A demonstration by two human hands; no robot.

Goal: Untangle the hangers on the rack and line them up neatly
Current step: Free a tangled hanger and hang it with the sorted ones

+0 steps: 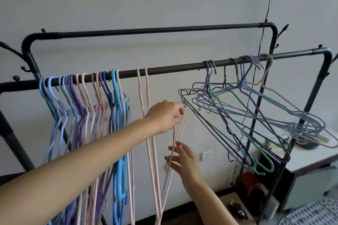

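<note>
Now, a pale pink hanger (175,133) is pinched at its top by the left hand (164,115), below the front rail (164,69); the right hand (182,160), fingers spread, touches it lower, left of the tangled hangers (247,115).

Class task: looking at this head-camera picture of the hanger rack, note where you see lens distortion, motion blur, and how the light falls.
Head view: the wide lens bows the front rail and back rail; the pink hanger between the left hand and right hand is smeared by motion blur; the light is soft and even, with only faint shadows on the wall and no glare.
</note>
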